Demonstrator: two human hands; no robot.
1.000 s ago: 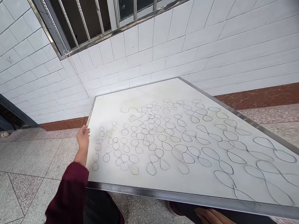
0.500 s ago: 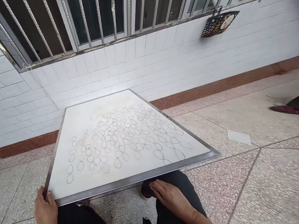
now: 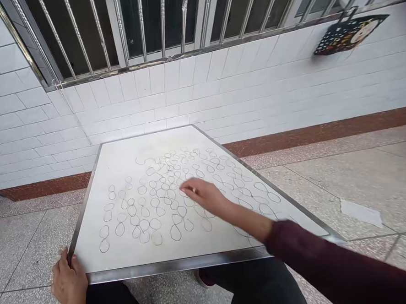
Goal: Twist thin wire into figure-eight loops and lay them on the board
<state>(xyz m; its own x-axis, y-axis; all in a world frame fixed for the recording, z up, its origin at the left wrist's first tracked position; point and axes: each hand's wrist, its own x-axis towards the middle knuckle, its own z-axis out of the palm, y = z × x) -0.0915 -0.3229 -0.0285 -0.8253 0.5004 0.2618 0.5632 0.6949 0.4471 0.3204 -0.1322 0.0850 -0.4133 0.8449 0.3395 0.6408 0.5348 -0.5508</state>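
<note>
Board (image 3: 161, 143) tilted above your knees, both hands at it.
Your left hand (image 3: 69, 286) grips the steel frame (image 3: 175, 267) at the near corner. Your right hand (image 3: 200, 194), open, fingers extended, is over the dark drawn loops (image 3: 143, 224); surface contact cannot be confirmed. Tiled wall (image 3: 84, 118) and barred window (image 3: 154, 26) stand beyond.
</note>
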